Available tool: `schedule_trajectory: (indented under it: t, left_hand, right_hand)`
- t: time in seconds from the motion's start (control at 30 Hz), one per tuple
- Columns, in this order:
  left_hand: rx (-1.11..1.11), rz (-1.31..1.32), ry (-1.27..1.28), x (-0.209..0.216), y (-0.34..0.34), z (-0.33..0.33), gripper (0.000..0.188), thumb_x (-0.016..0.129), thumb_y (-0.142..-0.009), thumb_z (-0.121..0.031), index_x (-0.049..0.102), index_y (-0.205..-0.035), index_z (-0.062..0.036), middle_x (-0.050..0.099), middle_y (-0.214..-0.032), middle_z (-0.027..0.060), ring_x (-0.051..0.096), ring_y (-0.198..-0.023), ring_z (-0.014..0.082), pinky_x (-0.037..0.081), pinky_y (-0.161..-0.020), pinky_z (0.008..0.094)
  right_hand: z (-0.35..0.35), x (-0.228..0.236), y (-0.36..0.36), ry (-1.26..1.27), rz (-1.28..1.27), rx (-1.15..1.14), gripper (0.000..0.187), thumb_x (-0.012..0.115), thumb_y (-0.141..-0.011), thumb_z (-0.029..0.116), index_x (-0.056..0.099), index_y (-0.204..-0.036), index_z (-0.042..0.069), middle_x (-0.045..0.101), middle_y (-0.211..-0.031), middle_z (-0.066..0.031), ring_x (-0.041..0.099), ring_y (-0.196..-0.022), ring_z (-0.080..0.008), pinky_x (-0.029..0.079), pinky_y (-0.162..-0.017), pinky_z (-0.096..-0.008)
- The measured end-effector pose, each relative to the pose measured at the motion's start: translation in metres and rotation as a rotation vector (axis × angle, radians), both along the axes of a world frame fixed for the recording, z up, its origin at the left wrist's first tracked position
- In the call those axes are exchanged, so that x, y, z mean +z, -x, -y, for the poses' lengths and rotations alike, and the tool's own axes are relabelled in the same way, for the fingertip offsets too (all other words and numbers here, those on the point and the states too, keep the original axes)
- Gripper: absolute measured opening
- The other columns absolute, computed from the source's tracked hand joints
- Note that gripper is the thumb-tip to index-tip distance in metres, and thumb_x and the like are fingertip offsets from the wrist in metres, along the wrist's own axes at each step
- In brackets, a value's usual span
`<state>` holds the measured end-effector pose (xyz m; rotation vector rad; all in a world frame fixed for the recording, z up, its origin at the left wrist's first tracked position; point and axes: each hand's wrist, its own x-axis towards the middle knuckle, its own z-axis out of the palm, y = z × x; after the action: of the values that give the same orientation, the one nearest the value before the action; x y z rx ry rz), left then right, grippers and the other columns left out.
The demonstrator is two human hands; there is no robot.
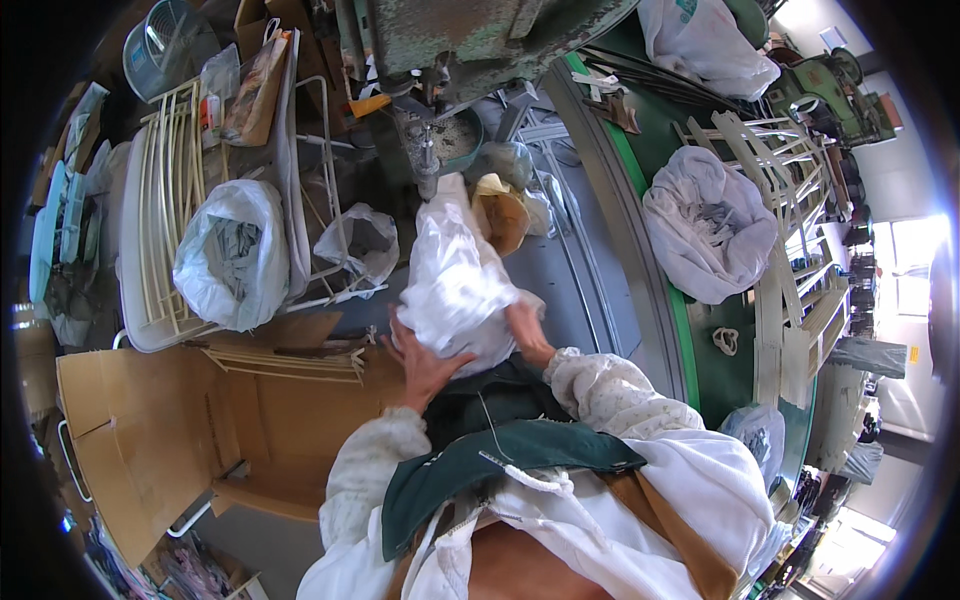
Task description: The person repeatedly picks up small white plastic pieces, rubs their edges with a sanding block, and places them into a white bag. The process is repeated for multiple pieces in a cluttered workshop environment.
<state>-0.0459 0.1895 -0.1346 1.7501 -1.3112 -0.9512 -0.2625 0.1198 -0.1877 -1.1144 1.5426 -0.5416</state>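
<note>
A crumpled white plastic bag [455, 270] stretches away from my lap, its far end near the metal post of a green machine [460, 40]. Against the bag's near left side rests my left hand [428, 368], fingers spread and thumb reaching across the plastic. My right hand [530, 335] is on the bag's near right side, with its fingers closed on the plastic and partly hidden by it. What the bag contains does not show. A yellowish open bag [500, 215] stands just beyond, to the right.
An open cardboard box [150, 430] lies at my left. Beyond it a white open bag of small pieces [232, 255] sits on a rack. At right, a green-topped table [725, 375] carries another white bag [712, 225] and pale strip frames [790, 200]. Metal bars [575, 230] stand ahead.
</note>
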Motion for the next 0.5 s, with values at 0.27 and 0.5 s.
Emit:
schedule_trajectory:
  t: [0.27, 0.5]
  left_hand:
    - [-0.102, -0.875, -0.461, -0.047, -0.008, 0.052, 0.066, 0.082, -0.073, -0.025, 0.051, -0.128, -0.0038, 0.059, -0.121, 0.0077, 0.057, -0.109, 0.0218, 0.047, -0.091, 0.0363]
    - [-0.252, -1.257, -0.974, -0.009, -0.084, 0.042, 0.061, 0.07, -0.08, -0.01, 0.043, -0.134, -0.0006, 0.057, -0.125, 0.0111, 0.056, -0.113, 0.0243, 0.042, -0.099, 0.037]
  right_hand:
    - [0.067, 0.015, 0.005, -0.848, 0.555, 0.119, 0.034, 0.054, -0.087, 0.031, 0.065, -0.106, 0.005, 0.067, -0.103, -0.0062, 0.066, -0.085, -0.0221, 0.052, -0.08, -0.0381]
    - [0.104, 0.003, 0.167, -0.378, -0.036, 0.208, 0.055, 0.065, -0.072, 0.023, 0.057, -0.122, 0.002, 0.063, -0.112, -0.0138, 0.06, -0.103, -0.024, 0.045, -0.093, -0.0328]
